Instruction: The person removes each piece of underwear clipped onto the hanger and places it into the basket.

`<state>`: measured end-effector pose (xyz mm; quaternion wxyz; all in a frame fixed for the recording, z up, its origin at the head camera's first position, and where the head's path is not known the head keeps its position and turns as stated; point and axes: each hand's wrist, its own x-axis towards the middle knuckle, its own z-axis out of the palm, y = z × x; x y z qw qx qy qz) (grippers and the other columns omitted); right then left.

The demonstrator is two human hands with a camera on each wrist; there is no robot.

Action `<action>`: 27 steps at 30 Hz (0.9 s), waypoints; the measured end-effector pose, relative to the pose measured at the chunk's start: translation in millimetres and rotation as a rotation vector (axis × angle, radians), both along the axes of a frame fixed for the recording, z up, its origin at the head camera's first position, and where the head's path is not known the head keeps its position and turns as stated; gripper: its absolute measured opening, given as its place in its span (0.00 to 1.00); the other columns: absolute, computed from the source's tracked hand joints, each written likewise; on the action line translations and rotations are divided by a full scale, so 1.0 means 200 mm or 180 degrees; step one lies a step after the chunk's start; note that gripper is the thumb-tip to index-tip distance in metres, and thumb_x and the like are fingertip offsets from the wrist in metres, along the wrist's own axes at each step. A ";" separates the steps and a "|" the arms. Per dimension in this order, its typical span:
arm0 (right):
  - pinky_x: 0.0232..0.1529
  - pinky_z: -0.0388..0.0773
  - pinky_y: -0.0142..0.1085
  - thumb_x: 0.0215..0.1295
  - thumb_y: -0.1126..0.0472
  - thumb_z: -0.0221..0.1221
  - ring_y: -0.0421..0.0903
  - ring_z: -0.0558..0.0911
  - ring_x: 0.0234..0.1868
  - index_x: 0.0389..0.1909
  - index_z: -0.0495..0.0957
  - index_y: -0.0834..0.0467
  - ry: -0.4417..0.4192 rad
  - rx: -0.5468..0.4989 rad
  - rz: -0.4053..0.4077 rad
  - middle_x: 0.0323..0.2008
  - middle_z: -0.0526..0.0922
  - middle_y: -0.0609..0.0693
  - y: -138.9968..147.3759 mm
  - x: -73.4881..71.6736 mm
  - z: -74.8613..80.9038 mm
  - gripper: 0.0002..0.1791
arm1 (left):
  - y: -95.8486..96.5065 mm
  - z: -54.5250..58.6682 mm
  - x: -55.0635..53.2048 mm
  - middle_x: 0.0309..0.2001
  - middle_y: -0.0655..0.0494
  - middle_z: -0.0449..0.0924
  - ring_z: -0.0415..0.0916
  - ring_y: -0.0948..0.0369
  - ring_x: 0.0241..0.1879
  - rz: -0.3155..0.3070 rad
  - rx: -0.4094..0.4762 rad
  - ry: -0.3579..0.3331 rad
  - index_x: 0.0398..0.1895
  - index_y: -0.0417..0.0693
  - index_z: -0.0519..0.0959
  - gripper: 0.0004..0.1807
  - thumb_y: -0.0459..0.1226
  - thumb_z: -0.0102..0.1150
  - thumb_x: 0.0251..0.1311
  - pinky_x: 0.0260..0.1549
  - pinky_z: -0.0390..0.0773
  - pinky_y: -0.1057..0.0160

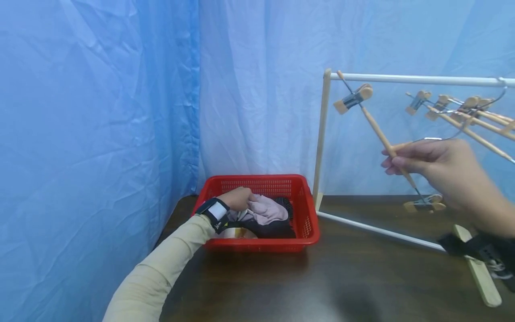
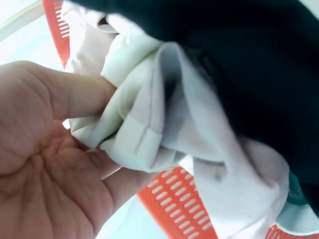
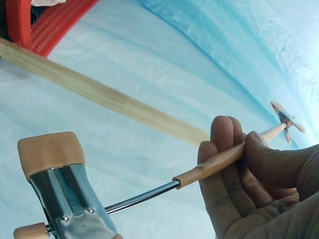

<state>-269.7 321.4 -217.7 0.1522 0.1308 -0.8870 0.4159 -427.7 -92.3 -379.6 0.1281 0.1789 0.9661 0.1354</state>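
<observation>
In the head view my left hand (image 1: 237,198) reaches into a red plastic basket (image 1: 263,242) and grips a pale pinkish garment (image 1: 268,211). The left wrist view shows the thumb and fingers pinching a bunched fold of that garment (image 2: 142,112), with black cloth (image 2: 264,74) behind it. At the right, my right hand (image 1: 444,163) holds a clip hanger (image 1: 377,128) by the middle of its wooden bar, thumb against fingers. The hanger tilts, one clip (image 1: 354,98) high and the other (image 1: 424,204) low. One clip (image 3: 60,179) looms large in the right wrist view, nothing in it.
A rack with a white rail (image 1: 402,79) and a wooden post (image 1: 322,138) stands beside the basket. Several more clip hangers (image 1: 462,127) hang at its right. Its wooden foot (image 1: 480,279) rests on the dark table (image 1: 277,290). Blue curtains (image 1: 249,89) surround the table.
</observation>
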 end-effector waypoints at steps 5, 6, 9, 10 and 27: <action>0.48 0.85 0.35 0.72 0.60 0.62 0.29 0.88 0.33 0.58 0.80 0.68 -0.0038 0.0227 -0.0146 0.35 0.91 0.37 0.04 -0.01 0.03 0.20 | -0.01 0.02 0.02 0.53 0.54 0.88 0.85 0.57 0.47 -0.0166 -0.0037 0.0138 0.59 0.52 0.84 0.21 0.31 0.65 0.63 0.46 0.86 0.60; 0.53 0.84 0.43 0.72 0.59 0.62 0.28 0.87 0.33 0.58 0.80 0.68 -0.0054 0.0273 -0.0178 0.36 0.91 0.38 0.05 -0.01 0.04 0.20 | -0.01 0.02 0.03 0.55 0.54 0.87 0.85 0.56 0.51 -0.0181 -0.0029 0.0158 0.60 0.52 0.83 0.21 0.31 0.65 0.63 0.50 0.85 0.58; 0.61 0.65 0.71 0.73 0.57 0.61 0.24 0.85 0.32 0.60 0.78 0.69 -0.0123 0.0339 -0.0240 0.36 0.92 0.40 0.08 0.00 0.06 0.22 | -0.02 0.04 0.05 0.60 0.55 0.84 0.81 0.55 0.62 -0.0218 0.0028 0.0205 0.64 0.53 0.81 0.23 0.33 0.65 0.64 0.59 0.82 0.53; 0.57 0.66 0.74 0.73 0.57 0.61 0.24 0.84 0.32 0.60 0.78 0.69 -0.0133 0.0365 -0.0264 0.36 0.92 0.41 0.09 0.00 0.06 0.23 | -0.02 0.05 0.05 0.61 0.56 0.83 0.79 0.55 0.64 -0.0220 0.0061 0.0218 0.64 0.54 0.80 0.24 0.33 0.66 0.64 0.61 0.80 0.52; 0.23 0.75 0.19 0.71 0.77 0.52 0.21 0.77 0.23 0.58 0.71 0.80 0.0125 0.0891 -0.0450 0.26 0.89 0.52 0.35 -0.07 0.15 0.17 | -0.04 0.19 0.20 0.63 0.57 0.82 0.78 0.54 0.65 -0.0225 0.0577 0.0512 0.68 0.55 0.77 0.29 0.37 0.69 0.62 0.62 0.79 0.50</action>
